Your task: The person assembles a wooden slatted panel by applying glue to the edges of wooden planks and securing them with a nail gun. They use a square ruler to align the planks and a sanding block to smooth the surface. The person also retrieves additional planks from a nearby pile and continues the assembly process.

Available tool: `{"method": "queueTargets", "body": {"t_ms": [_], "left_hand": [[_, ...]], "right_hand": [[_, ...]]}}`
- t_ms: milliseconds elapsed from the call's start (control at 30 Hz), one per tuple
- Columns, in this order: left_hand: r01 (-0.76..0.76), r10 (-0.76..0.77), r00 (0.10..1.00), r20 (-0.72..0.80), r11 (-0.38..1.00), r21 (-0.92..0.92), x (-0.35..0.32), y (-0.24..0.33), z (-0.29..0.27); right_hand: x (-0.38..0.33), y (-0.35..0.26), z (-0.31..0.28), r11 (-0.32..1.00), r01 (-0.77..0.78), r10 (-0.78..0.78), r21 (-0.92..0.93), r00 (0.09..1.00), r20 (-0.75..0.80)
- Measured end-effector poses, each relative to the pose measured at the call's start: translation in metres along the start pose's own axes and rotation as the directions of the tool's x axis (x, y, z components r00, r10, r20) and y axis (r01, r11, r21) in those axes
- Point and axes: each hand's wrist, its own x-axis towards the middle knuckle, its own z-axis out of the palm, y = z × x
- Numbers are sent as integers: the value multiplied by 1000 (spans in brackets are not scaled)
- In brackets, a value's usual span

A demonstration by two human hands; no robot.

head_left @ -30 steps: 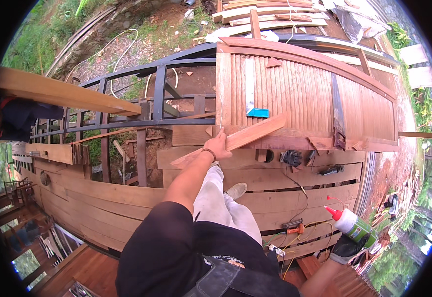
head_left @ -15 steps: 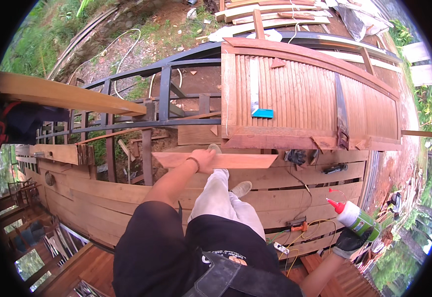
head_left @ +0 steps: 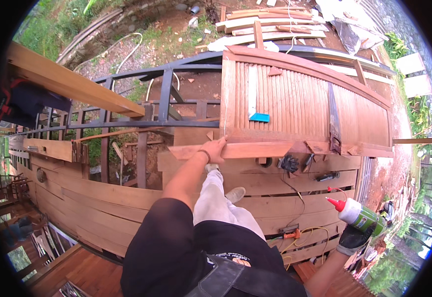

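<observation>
My left hand [head_left: 215, 149] is closed on a reddish wooden strip [head_left: 263, 150] with slanted ends. The strip lies level along the near edge of a louvred wooden panel [head_left: 295, 94]; whether they touch I cannot tell. Off to the right, my right hand [head_left: 354, 237] wears a dark glove and grips a glue bottle [head_left: 350, 212], white with a green label. Its red nozzle points up and left, the cap hanging loose on its strap. On the panel rest a try square [head_left: 259, 117] with a teal handle, a handsaw [head_left: 335, 119] and a small wooden triangle [head_left: 274, 72].
A dark metal frame [head_left: 166, 94] runs beneath and left of the panel. From the left juts a thick timber beam [head_left: 77, 81]. On the plank deck [head_left: 285, 213] lie a dark glove [head_left: 289, 163], a black tool [head_left: 328, 176] and an orange tool [head_left: 291, 233]. Stacked boards [head_left: 275, 24] lie beyond.
My left hand has brought the wooden strip right and forward, up to the panel's near edge. The glue bottle stays in my right hand, nearly where it was. The view has shifted slightly.
</observation>
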Motion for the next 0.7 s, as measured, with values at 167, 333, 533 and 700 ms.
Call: {"method": "queueTargets", "body": {"t_ms": [167, 333, 533, 700], "left_hand": [[-66, 59, 996, 67, 992, 105, 15, -22, 20], [-97, 47, 969, 244, 976, 194, -23, -23, 4], [148, -144, 979, 142, 989, -18, -115, 14, -19], [-99, 62, 995, -79, 772, -628, -156, 98, -31]], "right_hand": [[-5, -6, -20, 995, -16, 17, -93, 1000, 5], [-16, -2, -9, 999, -13, 11, -46, 999, -35], [-6, 2, 12, 996, 5, -4, 86, 1000, -5], [-18, -9, 79, 981, 161, -166, 104, 985, 39]]}}
